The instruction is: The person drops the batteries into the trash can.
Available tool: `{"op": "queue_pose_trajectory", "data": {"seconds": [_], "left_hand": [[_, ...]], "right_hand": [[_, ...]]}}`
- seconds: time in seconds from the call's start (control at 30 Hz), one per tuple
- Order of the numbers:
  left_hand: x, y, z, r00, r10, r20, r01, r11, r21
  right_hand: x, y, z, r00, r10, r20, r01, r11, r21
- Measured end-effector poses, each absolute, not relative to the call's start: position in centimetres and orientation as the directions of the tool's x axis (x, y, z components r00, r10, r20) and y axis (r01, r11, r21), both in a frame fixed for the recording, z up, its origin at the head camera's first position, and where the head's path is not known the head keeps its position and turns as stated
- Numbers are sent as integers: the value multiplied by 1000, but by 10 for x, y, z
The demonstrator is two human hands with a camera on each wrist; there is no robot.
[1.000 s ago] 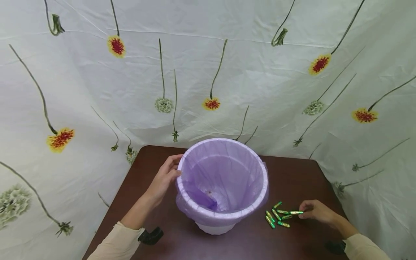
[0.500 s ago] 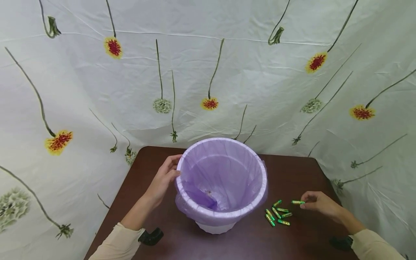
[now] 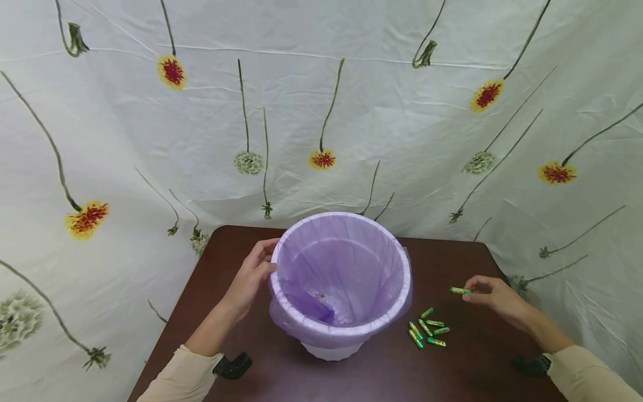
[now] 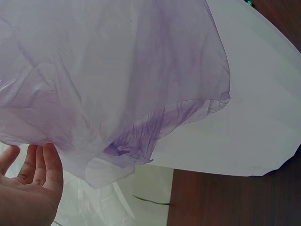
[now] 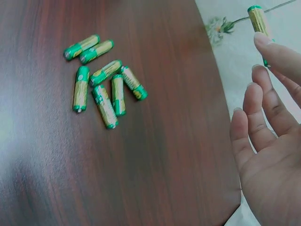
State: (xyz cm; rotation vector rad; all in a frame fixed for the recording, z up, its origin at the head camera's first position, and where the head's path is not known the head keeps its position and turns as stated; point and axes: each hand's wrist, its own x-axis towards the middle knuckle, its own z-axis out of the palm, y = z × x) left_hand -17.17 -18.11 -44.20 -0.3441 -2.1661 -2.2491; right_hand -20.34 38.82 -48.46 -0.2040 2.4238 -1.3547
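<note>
While your right hand pinches a green battery, right of the lined bin, seven loose batteries nearer it on the surface, your left hand, fingers unclenched, against the bin's rim.

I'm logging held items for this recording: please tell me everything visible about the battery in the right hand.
The battery is a slim cylinder with green ends and a yellow-gold middle, its surface smooth and slightly shiny. The right hand pinches it between thumb and finger. In the head view it lies roughly level, free end toward the bag-lined bin, apart from the other batteries. Any print is unreadable.
</note>
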Motion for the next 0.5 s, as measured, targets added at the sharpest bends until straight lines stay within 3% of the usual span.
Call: {"op": "queue_pose_trajectory", "data": {"seconds": [0.5], "left_hand": [[-173, -182, -444, -976, 155, 152, 145, -55, 988]], "right_hand": [[-210, 363, -453, -931, -348, -107, -7, 312, -950]]}}
